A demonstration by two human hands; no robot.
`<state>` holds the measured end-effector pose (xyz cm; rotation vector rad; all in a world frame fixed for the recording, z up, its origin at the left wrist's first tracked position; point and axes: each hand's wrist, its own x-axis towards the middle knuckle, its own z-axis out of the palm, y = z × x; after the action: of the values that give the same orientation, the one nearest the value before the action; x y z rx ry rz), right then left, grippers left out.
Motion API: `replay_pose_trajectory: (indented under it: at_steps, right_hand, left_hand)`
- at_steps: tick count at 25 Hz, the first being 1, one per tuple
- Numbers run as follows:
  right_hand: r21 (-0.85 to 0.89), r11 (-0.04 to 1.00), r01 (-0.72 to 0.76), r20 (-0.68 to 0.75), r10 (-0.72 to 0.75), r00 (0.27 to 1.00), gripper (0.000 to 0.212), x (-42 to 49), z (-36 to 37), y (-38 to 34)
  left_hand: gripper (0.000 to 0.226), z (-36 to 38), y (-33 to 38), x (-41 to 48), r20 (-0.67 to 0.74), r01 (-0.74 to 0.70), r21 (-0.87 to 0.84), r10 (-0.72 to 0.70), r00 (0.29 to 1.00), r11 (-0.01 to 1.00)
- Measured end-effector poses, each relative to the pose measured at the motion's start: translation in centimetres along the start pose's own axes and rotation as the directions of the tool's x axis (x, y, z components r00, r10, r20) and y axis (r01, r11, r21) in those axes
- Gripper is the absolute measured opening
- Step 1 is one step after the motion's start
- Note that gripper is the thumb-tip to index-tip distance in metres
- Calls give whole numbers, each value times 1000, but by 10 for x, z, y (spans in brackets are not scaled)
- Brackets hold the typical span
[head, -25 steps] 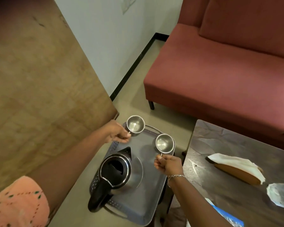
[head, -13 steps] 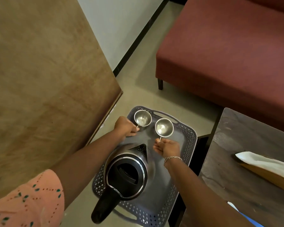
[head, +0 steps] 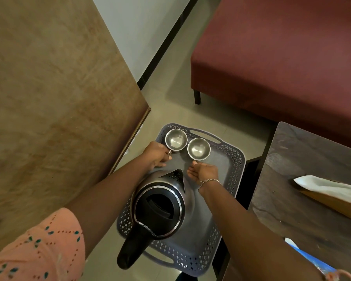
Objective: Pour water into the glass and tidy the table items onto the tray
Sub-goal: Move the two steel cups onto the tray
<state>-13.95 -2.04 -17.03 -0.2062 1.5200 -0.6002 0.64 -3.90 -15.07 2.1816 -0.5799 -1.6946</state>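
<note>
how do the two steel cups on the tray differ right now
The left cup is pinched at its handle by the left hand; the right cup stands free, the right hand open just short of it. The left cup sits in the far left corner of the tray; the right cup is nearer the middle. Both are steel, upright and look empty.

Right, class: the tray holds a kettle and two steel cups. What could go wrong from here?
1. The kettle stands lid open close behind the left hand and right hand; pulling them back could knock it, spilling anything inside.
2. The left hand pinches the handle of the left cup, right at the tray rim; it might tip there.
</note>
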Motion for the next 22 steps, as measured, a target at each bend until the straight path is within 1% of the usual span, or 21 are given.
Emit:
replay_pose_trajectory:
  at_steps: [1,3,5,6,7,8,10,11,13,15,16,17,18,19,20,21,22]
  right_hand:
    - [-4,1000,-11,24,11,1000,7,-3,0,-1]
    - [-30,999,-22,68,24,997,9,-11,-5,-5]
    - [-51,999,-19,89,23,996,12,-20,-19,-10]
    - [-50,999,-12,91,17,996,14,-25,-30,-14]
    - [-46,999,3,92,1,996,14,-30,-43,-18]
    - [-57,998,33,93,-28,995,12,-35,-55,-21]
    - [-104,986,126,90,-117,989,16,-46,-92,-27]
    - [-129,976,174,93,-163,982,19,-51,-107,-29]
    - [-189,950,250,78,-239,968,22,-65,-150,-31]
    - [-253,919,301,56,-297,953,23,-78,-196,-28]
    - [-289,901,323,40,-326,945,22,-85,-217,-25]
    - [-331,880,340,20,-354,935,21,-91,-238,-20]
    - [-372,858,353,-5,-382,924,19,-98,-260,-15]
    - [-414,836,361,-28,-408,913,18,-104,-282,-8]
    - [-460,813,356,-52,-424,904,17,-110,-302,0]
    - [-506,795,335,-77,-428,900,17,-114,-320,10]
    - [-540,785,304,-103,-420,902,19,-118,-336,21]
  left_hand:
    - [20,-3,-1,-6,7,-17,15,17,1000,1000]
    - [21,-9,-5,-22,-17,-74,39,75,997,997]
    - [20,-16,-9,-44,-125,-180,73,188,974,981]
    - [20,-18,-11,-58,-210,-247,106,265,941,963]
    - [19,-20,-14,-74,-308,-308,140,337,890,941]
    - [19,-22,-15,-90,-408,-357,172,396,823,918]
    - [18,-15,-18,-127,-583,-424,225,470,663,877]
    - [18,-11,-19,-143,-641,-461,239,495,586,855]
    - [18,16,-20,-182,-666,-568,296,592,454,768]
    - [19,56,-28,-216,-593,-649,425,735,328,632]
    - [20,77,-35,-228,-524,-672,485,801,289,560]
    - [21,98,-46,-238,-441,-686,529,853,280,499]
    - [25,123,-57,-247,-349,-695,558,888,301,454]
    - [30,146,-70,-252,-250,-699,578,907,340,421]
    - [34,169,-84,-255,-154,-701,592,910,386,398]
    - [37,191,-99,-256,-70,-702,593,893,444,395]
    - [41,211,-113,-257,11,-699,578,852,524,422]
